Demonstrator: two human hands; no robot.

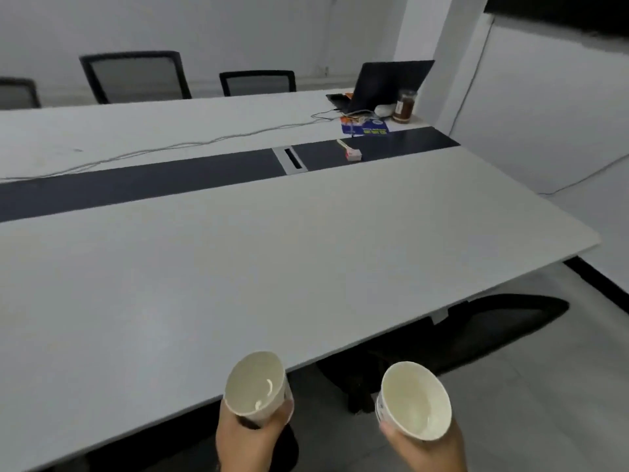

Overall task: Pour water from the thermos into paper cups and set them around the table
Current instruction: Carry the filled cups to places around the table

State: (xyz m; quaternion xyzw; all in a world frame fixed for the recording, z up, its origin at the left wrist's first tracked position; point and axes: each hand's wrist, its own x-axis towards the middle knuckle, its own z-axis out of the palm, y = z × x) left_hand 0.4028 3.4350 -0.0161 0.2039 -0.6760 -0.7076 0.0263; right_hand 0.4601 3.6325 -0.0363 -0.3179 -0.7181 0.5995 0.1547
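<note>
Gripping one cup [256, 390] in left hand [250, 434], another cup [413, 400] in right hand [425, 444], at near table [238, 267] edge, tilted, likely spilling if jolted.

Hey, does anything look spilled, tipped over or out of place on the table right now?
No spill shows. The left hand and right hand each hold a paper cup, left cup and right cup. A loose cable trails across the table.

Each hand — left hand [248, 437], right hand [432, 451] — grips a paper cup.
</note>
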